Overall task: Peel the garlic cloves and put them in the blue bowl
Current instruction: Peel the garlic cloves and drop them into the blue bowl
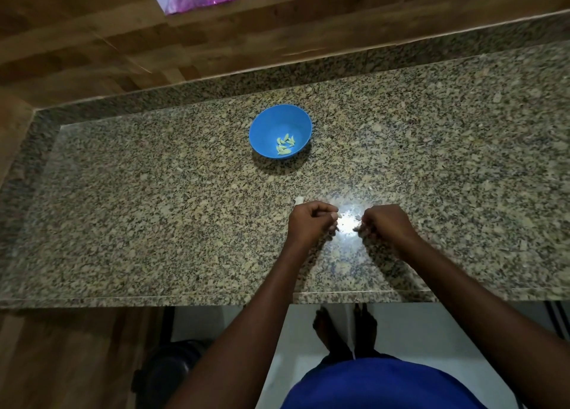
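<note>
The speckled granite surface (154, 198) ran below a wooden wall, with the round blue plastic bowl (280, 131) of peeled pale cloves (285, 145) lying straight ahead, well apart from me. My left hand (311, 222), the nearer to it, curled round a small whitish clove (338, 215). My right hand (384, 223) pinched a skin scrap (357, 217).

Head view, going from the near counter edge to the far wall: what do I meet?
Granite counter edge → both hands, left hand and right hand, level with each other → small white scrap → blue bowl with peeled cloves → wooden wall.
</note>
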A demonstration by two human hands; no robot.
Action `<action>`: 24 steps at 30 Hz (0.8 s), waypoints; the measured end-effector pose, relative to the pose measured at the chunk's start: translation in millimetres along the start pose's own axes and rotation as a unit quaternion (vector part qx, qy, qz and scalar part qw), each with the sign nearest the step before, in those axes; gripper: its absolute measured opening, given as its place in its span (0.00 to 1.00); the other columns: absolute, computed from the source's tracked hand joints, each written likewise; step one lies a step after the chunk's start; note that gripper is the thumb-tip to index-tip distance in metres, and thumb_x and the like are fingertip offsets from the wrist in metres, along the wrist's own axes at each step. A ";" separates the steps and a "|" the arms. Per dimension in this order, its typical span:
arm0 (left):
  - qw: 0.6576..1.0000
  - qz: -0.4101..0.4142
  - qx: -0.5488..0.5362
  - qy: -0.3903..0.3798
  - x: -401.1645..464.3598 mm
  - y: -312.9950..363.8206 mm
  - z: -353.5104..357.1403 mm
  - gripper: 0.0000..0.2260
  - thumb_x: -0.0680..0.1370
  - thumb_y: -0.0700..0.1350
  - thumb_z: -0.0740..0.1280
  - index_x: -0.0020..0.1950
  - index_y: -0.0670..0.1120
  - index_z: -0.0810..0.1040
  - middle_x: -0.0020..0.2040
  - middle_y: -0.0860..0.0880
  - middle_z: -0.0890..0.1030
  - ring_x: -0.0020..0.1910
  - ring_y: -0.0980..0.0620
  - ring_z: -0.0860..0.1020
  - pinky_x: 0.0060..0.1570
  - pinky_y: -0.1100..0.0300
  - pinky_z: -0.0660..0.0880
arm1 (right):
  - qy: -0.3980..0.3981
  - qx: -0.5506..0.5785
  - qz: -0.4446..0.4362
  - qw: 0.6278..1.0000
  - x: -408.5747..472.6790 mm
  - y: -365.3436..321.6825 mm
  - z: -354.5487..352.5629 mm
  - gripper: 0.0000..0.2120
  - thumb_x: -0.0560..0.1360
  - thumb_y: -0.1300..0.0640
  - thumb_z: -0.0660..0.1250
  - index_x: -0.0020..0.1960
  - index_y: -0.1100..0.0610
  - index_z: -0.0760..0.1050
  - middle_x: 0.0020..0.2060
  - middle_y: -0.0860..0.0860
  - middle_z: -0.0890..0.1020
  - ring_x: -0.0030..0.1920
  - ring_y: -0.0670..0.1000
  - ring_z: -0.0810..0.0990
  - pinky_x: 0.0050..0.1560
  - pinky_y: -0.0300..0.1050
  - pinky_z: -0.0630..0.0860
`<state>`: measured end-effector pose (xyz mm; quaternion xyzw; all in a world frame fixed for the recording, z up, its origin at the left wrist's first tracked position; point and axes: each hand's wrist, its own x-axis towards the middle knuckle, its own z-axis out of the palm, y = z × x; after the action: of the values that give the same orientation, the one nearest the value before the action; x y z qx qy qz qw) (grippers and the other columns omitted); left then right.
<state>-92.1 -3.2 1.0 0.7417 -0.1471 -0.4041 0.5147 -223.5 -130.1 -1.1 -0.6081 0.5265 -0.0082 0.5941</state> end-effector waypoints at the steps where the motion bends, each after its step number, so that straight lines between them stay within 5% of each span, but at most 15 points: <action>1: 1.000 -0.013 0.000 0.006 3.3 -1.5 1.2 0.02 0.76 0.33 0.71 0.48 0.38 0.84 0.39 0.36 0.84 0.34 0.48 0.81 0.36 0.58 0.81 | 0.031 -0.068 -0.050 0.996 2.1 5.6 -1.0 0.10 0.71 0.59 0.66 0.31 0.58 0.78 0.28 0.53 0.82 0.31 0.53 0.81 0.34 0.47 0.76; 6: 0.995 -0.006 0.067 0.068 29.5 -8.3 14.7 0.06 0.77 0.33 0.69 0.45 0.40 0.85 0.36 0.41 0.85 0.31 0.47 0.82 0.40 0.48 0.84 | 0.116 -0.247 -0.157 0.949 7.9 26.8 -2.5 0.10 0.72 0.56 0.71 0.32 0.52 0.77 0.27 0.46 0.79 0.31 0.49 0.79 0.30 0.40 0.68; 14: 0.984 0.050 0.127 0.111 28.0 -11.8 13.1 0.11 0.80 0.32 0.60 0.52 0.37 0.83 0.38 0.43 0.83 0.33 0.49 0.80 0.38 0.56 0.80 | 0.103 -0.222 -0.174 0.954 9.2 29.9 -6.0 0.12 0.70 0.59 0.70 0.30 0.54 0.71 0.26 0.48 0.77 0.30 0.48 0.77 0.30 0.41 0.69; 16: 0.961 0.110 0.230 0.108 19.5 -15.5 11.9 0.09 0.79 0.36 0.65 0.53 0.41 0.85 0.42 0.45 0.85 0.38 0.51 0.82 0.42 0.59 0.79 | 0.075 -0.181 -0.161 0.967 6.5 27.6 -9.7 0.14 0.70 0.57 0.69 0.29 0.56 0.70 0.23 0.48 0.75 0.26 0.43 0.74 0.29 0.42 0.71; 20: 0.917 0.214 0.337 -0.024 27.8 -8.1 42.3 0.14 0.77 0.35 0.67 0.61 0.41 0.82 0.56 0.42 0.82 0.54 0.47 0.80 0.51 0.62 0.73 | 0.089 -0.119 -0.121 0.981 -1.2 20.6 -19.8 0.19 0.72 0.56 0.64 0.24 0.56 0.64 0.17 0.46 0.67 0.20 0.43 0.67 0.30 0.44 0.61; 24: 0.817 0.294 0.488 -0.090 57.2 3.2 77.6 0.21 0.74 0.36 0.68 0.68 0.38 0.74 0.66 0.38 0.75 0.64 0.38 0.72 0.56 0.47 0.74 | 0.141 -0.044 -0.052 0.988 -3.0 21.1 -28.5 0.27 0.76 0.59 0.64 0.17 0.57 0.65 0.14 0.46 0.69 0.17 0.43 0.67 0.30 0.46 0.64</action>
<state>-113.7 -90.9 -33.0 0.7773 -0.5819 -0.1737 0.1642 -256.3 -143.0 -6.3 -0.6528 0.5724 -0.1019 0.4857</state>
